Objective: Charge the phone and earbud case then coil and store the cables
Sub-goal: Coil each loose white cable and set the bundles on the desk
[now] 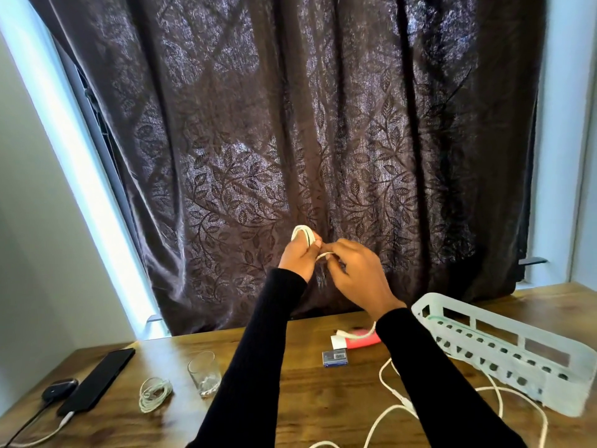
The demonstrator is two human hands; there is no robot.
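Left hand (pixel 298 257) gripping white cable coil (pixel 303 236), right hand (pixel 357 273) pinching its loose strand, both raised over wooden table (pixel 290 399). Phone (pixel 97 379) & earbud case (pixel 59 388) plugged in at left.

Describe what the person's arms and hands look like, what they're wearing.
Both arms are covered by long, close-fitting black sleeves of a finely ribbed knit that end at the wrists. The left hand and right hand are bare: no gloves, and no rings, watch or bracelet can be seen.
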